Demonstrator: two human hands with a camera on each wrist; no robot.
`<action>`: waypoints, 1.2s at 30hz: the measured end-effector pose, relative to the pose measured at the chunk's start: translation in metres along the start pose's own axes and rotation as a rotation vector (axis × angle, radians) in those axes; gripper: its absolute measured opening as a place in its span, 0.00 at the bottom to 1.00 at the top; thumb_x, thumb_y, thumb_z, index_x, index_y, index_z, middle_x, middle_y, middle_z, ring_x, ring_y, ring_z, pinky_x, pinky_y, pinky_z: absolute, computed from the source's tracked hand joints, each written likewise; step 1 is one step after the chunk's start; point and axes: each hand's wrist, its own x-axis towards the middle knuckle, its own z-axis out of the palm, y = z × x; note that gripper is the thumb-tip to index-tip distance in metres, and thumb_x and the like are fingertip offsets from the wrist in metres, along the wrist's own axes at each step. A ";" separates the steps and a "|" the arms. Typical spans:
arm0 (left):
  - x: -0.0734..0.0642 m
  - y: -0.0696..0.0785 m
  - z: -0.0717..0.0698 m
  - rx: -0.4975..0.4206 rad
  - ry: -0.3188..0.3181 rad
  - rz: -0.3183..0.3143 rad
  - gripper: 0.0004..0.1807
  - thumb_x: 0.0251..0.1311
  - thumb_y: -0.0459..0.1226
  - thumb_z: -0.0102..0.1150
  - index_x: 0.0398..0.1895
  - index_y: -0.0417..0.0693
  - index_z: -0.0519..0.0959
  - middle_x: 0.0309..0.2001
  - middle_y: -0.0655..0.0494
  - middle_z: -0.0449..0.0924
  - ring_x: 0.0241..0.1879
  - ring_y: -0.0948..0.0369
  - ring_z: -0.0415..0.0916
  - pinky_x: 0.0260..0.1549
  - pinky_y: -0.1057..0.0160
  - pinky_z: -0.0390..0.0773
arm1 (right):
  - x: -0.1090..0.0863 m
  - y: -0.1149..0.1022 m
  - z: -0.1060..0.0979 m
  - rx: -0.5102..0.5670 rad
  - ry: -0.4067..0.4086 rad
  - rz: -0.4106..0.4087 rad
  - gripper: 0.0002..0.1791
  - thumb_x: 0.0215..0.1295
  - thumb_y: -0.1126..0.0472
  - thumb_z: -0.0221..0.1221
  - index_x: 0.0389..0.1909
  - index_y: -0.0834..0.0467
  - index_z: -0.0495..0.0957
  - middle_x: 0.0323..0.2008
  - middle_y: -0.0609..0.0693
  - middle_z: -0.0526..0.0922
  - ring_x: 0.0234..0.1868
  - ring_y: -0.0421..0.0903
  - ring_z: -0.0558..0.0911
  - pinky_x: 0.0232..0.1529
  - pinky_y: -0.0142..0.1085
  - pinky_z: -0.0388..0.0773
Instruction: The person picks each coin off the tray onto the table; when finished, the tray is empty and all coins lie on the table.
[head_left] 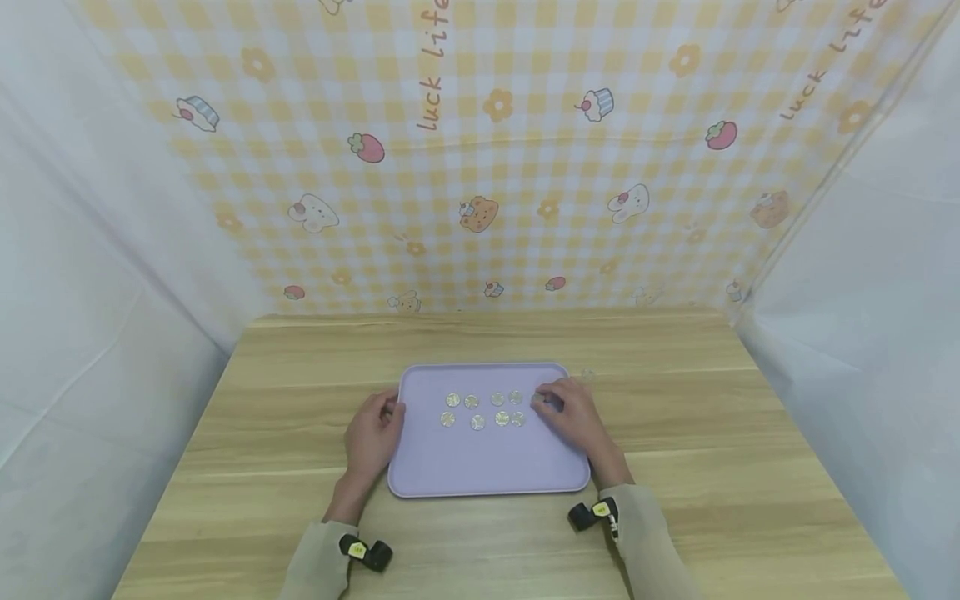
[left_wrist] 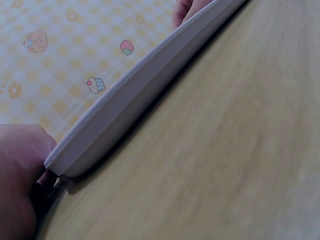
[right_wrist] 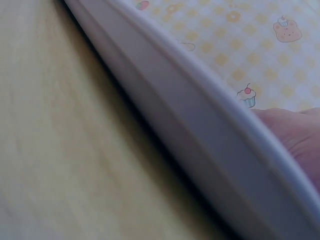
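Note:
A shallow lilac tray [head_left: 480, 467] lies on the wooden table, and my left hand [head_left: 375, 433] holds its left edge. In the left wrist view, that hand [left_wrist: 20, 175] has its thumb at the tray's rim [left_wrist: 115, 100] and fingers tucked below it. Over the tray's right part, my right hand [head_left: 573, 412] pinches a small round silvery coin [head_left: 538, 400] between thumb and fingertips. Several similar coins [head_left: 477, 422] lie in two rows on the tray, left of that hand. Most of the right hand [right_wrist: 295, 135] is hidden by the tray's side in the right wrist view.
Another faint round coin [head_left: 588, 374] lies on the wooden table [head_left: 675, 400] just beyond the tray's back right corner. A yellow checked cloth [head_left: 480, 167] hangs behind the table, with white cloth [head_left: 862, 250] at either side.

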 end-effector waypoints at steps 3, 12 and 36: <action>0.000 0.000 0.000 -0.003 0.001 0.004 0.15 0.63 0.38 0.62 0.50 0.41 0.83 0.33 0.54 0.81 0.25 0.63 0.70 0.23 0.67 0.67 | 0.000 -0.001 0.000 0.010 0.006 0.010 0.13 0.57 0.56 0.71 0.41 0.56 0.86 0.32 0.46 0.85 0.36 0.42 0.75 0.46 0.40 0.68; 0.000 0.000 0.000 -0.004 0.006 -0.010 0.15 0.63 0.38 0.62 0.50 0.43 0.83 0.33 0.54 0.82 0.26 0.62 0.70 0.24 0.67 0.68 | -0.003 0.001 0.002 0.119 0.129 0.000 0.13 0.53 0.60 0.72 0.39 0.56 0.84 0.31 0.47 0.82 0.34 0.42 0.76 0.41 0.36 0.71; 0.000 0.000 -0.001 -0.016 -0.007 -0.022 0.15 0.63 0.38 0.63 0.51 0.43 0.84 0.34 0.53 0.82 0.26 0.62 0.71 0.25 0.67 0.68 | -0.001 0.007 -0.004 0.220 0.279 0.113 0.15 0.59 0.58 0.70 0.46 0.57 0.84 0.37 0.52 0.84 0.41 0.45 0.78 0.49 0.35 0.74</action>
